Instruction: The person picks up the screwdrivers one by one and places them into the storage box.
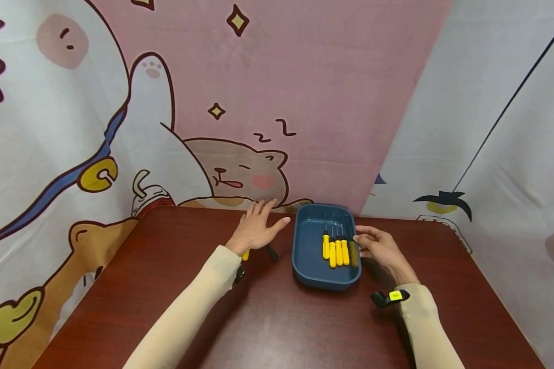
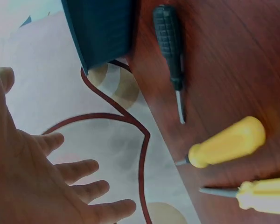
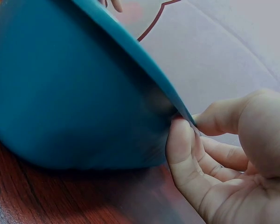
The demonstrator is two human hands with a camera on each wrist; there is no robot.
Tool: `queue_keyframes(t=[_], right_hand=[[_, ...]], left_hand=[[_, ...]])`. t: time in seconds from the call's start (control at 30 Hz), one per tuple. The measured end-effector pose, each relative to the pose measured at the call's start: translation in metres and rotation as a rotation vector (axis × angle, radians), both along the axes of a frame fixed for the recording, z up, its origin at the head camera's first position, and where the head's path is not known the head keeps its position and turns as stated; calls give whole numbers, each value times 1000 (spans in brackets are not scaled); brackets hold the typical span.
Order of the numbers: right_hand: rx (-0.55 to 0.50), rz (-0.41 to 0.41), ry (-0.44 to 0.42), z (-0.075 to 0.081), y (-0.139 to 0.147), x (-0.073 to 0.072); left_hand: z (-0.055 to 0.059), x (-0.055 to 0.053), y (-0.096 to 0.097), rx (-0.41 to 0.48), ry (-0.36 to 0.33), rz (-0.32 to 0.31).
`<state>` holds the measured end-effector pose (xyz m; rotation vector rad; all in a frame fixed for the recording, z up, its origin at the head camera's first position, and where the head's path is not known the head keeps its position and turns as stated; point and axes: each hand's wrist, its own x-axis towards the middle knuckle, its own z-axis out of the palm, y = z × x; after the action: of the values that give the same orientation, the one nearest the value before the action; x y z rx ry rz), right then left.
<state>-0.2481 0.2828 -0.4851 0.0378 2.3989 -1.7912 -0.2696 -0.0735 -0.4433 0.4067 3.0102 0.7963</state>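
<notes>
My left hand (image 1: 255, 231) hovers above the table left of a blue plastic tray (image 1: 310, 259), fingers spread and holding nothing. Below that hand, the left wrist view shows a black-handled screwdriver (image 2: 168, 42), a yellow-handled screwdriver (image 2: 231, 142) and another yellow-handled screwdriver (image 2: 266, 193), partly cut off. My right hand (image 1: 382, 252) pinches the tray's right rim between thumb and fingers, plainly seen in the right wrist view. Inside the tray, toward its right side, several yellow screwdrivers (image 1: 339, 252) lie side by side, tips pointing away from me.
The dark red wooden table (image 1: 277, 323) extends on both sides of the tray. A printed cartoon curtain (image 1: 332, 102) hangs right behind the table's far edge. Each wrist wears a strapped black device (image 1: 390, 298).
</notes>
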Motion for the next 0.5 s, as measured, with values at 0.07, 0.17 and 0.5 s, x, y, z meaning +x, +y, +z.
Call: queue_keyframes(t=[0.07, 0.17, 0.5], right_hand=[[2, -1, 1, 0, 1, 0], [2, -5, -3, 0, 0, 0], [2, -9, -7, 0, 1, -1]], left_hand=[[0, 1, -6, 29, -23, 7], [0, 2, -16, 66, -57, 15], [-3, 5, -47, 149, -132, 54]])
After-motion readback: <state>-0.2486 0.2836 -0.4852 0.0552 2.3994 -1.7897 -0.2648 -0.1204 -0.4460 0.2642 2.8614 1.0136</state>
